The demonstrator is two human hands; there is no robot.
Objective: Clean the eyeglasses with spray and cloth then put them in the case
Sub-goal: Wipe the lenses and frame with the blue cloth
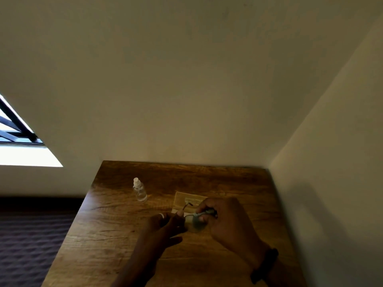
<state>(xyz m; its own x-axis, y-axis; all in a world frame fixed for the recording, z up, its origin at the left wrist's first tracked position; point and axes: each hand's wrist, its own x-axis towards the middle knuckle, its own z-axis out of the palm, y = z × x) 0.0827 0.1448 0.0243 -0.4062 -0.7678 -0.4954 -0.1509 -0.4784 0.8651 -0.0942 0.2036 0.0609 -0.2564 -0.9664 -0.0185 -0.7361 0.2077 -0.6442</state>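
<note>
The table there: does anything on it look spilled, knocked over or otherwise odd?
Nothing stands out. The spray bottle stands upright on the wooden table, with no puddle visible around it. Both hands, left and right, hold the eyeglasses over a tan case or cloth; the picture is too blurry to tell which.

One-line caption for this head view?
Both hands, left and right, hold glasses over a wooden table, spray bottle standing nearby.

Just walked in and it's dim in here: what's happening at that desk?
A person is holding thin-framed eyeglasses over a brown wooden table, left hand steadying the frame, right hand pressing a grey-blue cloth on a lens. A small clear spray bottle stands aside, and a tan case lies behind.
</note>
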